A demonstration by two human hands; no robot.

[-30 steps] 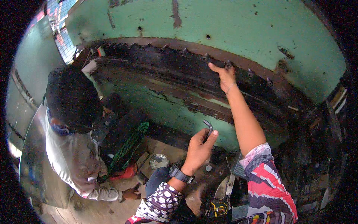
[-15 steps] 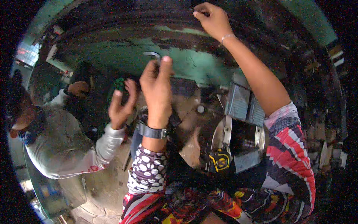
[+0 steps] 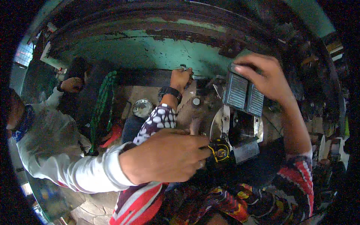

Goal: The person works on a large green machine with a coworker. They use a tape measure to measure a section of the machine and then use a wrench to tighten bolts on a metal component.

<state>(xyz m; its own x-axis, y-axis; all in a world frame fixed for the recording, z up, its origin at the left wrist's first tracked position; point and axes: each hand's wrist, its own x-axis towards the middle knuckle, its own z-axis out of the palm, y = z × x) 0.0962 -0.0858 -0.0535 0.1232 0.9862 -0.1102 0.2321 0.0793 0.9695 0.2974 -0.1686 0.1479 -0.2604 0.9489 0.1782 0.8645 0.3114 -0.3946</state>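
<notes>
Below the green wall [image 3: 157,52] | grey ribbed box [image 3: 240,93] is grasped at its top edge by right hand [image 3: 267,75] | judged rigid, weighty, best gripped by the sides | left hand [image 3: 180,78] is clenched at the ledge, contents not discernible

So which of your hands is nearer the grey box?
Right. The right hand holds the grey box at its top; the left hand is away leftward, at the green wall.

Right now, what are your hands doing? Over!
Left hand up at the green panel, pinching a small metal piece, too small to name. Right hand gripping the grey ribbed box. A co-worker's hand reaches across in front.
</notes>
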